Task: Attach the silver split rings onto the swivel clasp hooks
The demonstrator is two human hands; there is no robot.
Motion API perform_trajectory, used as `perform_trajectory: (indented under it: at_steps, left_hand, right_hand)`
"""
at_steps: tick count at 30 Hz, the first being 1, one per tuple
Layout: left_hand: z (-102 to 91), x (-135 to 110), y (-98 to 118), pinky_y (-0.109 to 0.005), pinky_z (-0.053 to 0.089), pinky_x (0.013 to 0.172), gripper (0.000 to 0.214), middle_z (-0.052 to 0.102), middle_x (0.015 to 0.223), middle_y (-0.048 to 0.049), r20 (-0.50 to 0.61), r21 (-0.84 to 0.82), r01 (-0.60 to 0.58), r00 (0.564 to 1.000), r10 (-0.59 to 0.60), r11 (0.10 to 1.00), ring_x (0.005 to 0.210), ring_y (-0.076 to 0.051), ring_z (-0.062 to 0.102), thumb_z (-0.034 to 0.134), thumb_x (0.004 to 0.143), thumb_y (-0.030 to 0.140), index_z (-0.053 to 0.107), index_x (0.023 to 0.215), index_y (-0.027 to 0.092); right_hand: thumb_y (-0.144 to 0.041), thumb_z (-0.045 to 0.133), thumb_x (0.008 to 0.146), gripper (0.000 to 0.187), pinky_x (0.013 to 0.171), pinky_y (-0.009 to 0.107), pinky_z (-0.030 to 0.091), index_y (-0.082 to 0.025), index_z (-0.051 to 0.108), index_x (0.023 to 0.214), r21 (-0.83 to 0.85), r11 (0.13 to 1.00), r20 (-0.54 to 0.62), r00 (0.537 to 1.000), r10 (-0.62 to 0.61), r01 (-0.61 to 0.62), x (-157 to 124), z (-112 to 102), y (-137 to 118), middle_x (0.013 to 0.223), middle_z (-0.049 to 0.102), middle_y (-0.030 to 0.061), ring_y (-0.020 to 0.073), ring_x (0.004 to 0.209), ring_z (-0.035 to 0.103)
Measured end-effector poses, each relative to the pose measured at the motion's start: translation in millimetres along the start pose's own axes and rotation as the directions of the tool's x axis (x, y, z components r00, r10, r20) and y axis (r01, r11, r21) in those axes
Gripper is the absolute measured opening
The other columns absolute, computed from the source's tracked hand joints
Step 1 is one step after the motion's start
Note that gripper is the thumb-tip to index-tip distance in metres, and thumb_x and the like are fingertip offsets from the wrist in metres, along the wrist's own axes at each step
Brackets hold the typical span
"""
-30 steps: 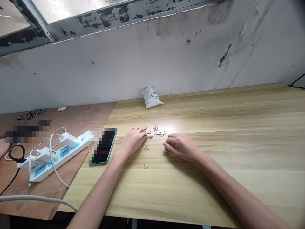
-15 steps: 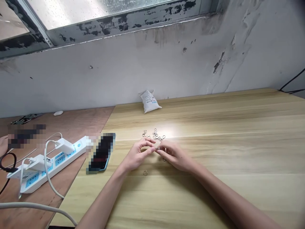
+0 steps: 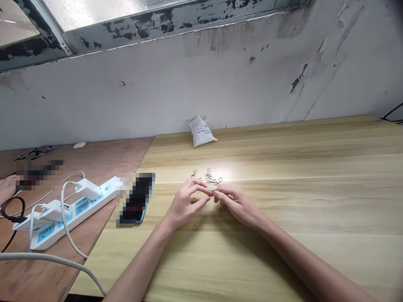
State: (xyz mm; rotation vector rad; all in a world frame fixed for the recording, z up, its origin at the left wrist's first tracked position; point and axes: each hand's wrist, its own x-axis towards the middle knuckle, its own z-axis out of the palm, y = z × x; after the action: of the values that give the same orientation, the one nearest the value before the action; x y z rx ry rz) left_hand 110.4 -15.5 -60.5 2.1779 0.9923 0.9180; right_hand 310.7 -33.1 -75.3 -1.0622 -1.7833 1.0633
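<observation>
A scuffed white wall [image 3: 201,92] runs along the back, beneath a window with a flaking metal frame [image 3: 163,21]. Two benches meet below it: a light wood-grain bench [image 3: 267,260] in front of the person, and a brown plywood bench [image 3: 94,157] to its left. On the plywood sits a white power strip [image 3: 67,216] with two white chargers [image 3: 53,210] plugged in, along with a coiled black cable [image 3: 12,208] and a small white oval object [image 3: 79,145]. A phone in a blue case [image 3: 137,199], its screen pixelated, lies near the left edge of the wood bench, and a printed white bag [image 3: 201,132] slumps against the wall. Both forearms reach in from the near edge. The left hand [image 3: 185,205] and right hand [image 3: 239,205] are close together mid-bench, narrowly pinched, their fingertips meeting on a small metal piece [image 3: 214,191], too small to tell if it is a ring or a clasp. Just beyond lies a loose heap of metal clasps and rings [image 3: 208,178]. A small metal cluster [image 3: 222,208] sits just below the right hand, one ring [image 3: 195,200] sits beside the left palm, and another ring [image 3: 195,227] lies apart, nearer the person.
</observation>
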Motion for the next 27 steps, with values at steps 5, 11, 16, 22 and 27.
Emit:
perform_trajectory:
  at_steps: [5, 11, 16, 22, 27]
  left_hand:
    - [1.2, -0.6, -6.1, -0.035, 0.048, 0.086, 0.010, 0.067, 0.099, -0.0054, -0.035, 0.153, -0.149, 0.987, 0.156, 0.977, 0.097, -0.019, 0.059, 0.058, 0.092, 0.018, 0.067, 0.095, 0.020]
    - [3.9, -0.8, -10.1, -0.032, 0.048, 0.081, 0.011, 0.066, 0.096, -0.0060, -0.058, 0.266, -0.238, 0.963, 0.262, 0.934, 0.094, -0.018, 0.057, 0.055, 0.094, 0.015, 0.064, 0.098, 0.019]
    - [4.2, -0.2, -7.0, -0.033, 0.047, 0.083, 0.011, 0.065, 0.099, -0.0058, -0.026, 0.209, -0.225, 0.972, 0.235, 0.952, 0.096, -0.018, 0.057, 0.053, 0.095, 0.017, 0.063, 0.100, 0.020]
    - [5.4, -1.5, -5.2, -0.035, 0.047, 0.086, 0.014, 0.064, 0.100, -0.0070, -0.007, 0.154, -0.176, 0.984, 0.180, 0.972, 0.099, -0.020, 0.058, 0.049, 0.097, 0.020, 0.062, 0.100, 0.020]
    - [8.1, -1.2, -4.3, -0.034, 0.049, 0.083, 0.012, 0.063, 0.098, -0.0064, -0.116, 0.018, 0.075, 0.991, -0.072, 0.997, 0.097, -0.020, 0.058, 0.057, 0.093, 0.030, 0.064, 0.092, 0.020]
  right_hand:
    - [-0.040, 0.047, 0.095, 0.038, 0.055, 0.025, 0.039, -0.018, 0.059, 0.067, -0.150, 0.987, -0.099, 0.993, -0.069, 0.053, 0.8, 1.8, 0.3, 0.065, 0.057, 0.0019, 0.0141, 0.061, 0.050]
    - [-0.035, 0.050, 0.095, 0.028, 0.053, 0.025, 0.038, -0.020, 0.070, 0.084, -0.150, 0.984, -0.153, 0.981, -0.121, 0.098, 1.6, 5.4, 1.6, 0.070, 0.062, 0.0028, 0.0140, 0.062, 0.051]
    - [-0.032, 0.055, 0.093, 0.021, 0.054, 0.025, 0.039, -0.021, 0.071, 0.100, -0.196, 0.972, -0.145, 0.976, -0.163, 0.133, 2.7, 6.6, 6.1, 0.071, 0.064, 0.0009, 0.0113, 0.056, 0.048]
    - [-0.030, 0.051, 0.096, 0.022, 0.056, 0.025, 0.039, -0.021, 0.071, 0.095, -0.300, 0.929, -0.113, 0.959, -0.260, 0.216, 1.4, 6.1, 10.7, 0.069, 0.063, 0.0009, 0.0115, 0.057, 0.048]
    - [-0.031, 0.051, 0.096, 0.023, 0.056, 0.024, 0.038, -0.020, 0.071, 0.090, -0.433, 0.875, -0.142, 0.943, -0.301, 0.214, 0.4, 6.7, 9.1, 0.067, 0.063, 0.0015, 0.0116, 0.056, 0.050]
